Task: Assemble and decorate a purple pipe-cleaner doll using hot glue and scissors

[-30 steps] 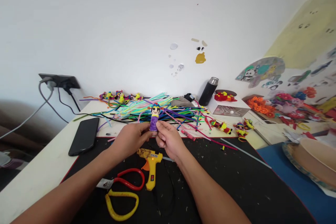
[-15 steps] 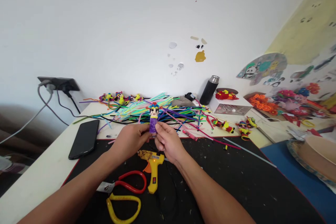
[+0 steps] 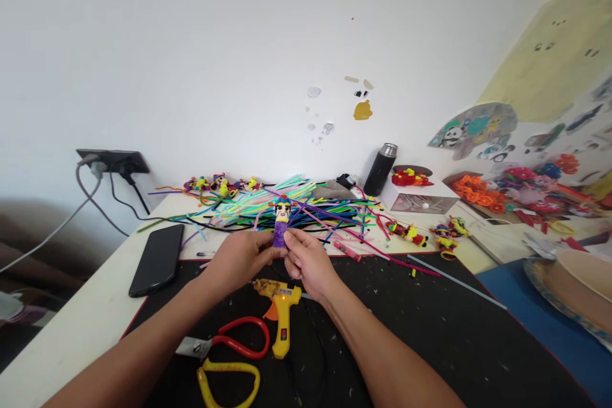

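Upright between my hands is a small doll (image 3: pixel 281 229) with a purple body, a pale painted face and a blue and red headpiece. My left hand (image 3: pixel 243 256) grips the lower left of its body between thumb and fingers. On the other side my right hand (image 3: pixel 308 260) pinches the purple body, thumb in front. The fingers partly cover the doll's base. Just below my hands lies a yellow hot glue gun (image 3: pixel 282 312) with a small light lit. Nearer to me are scissors (image 3: pixel 241 338) with one red and one yellow handle.
Behind the doll lies a heap of coloured pipe cleaners (image 3: pixel 306 207). A phone (image 3: pixel 156 260) is at the left, a black flask (image 3: pixel 381 169) and white box (image 3: pixel 419 196) at the back right. Finished dolls (image 3: pixel 445 239) lie at the right. A black mat (image 3: pixel 406 325) covers the front.
The view has shifted slightly, so everything sits a little lower in the picture. Both hands still hold the doll in nearly the same place.
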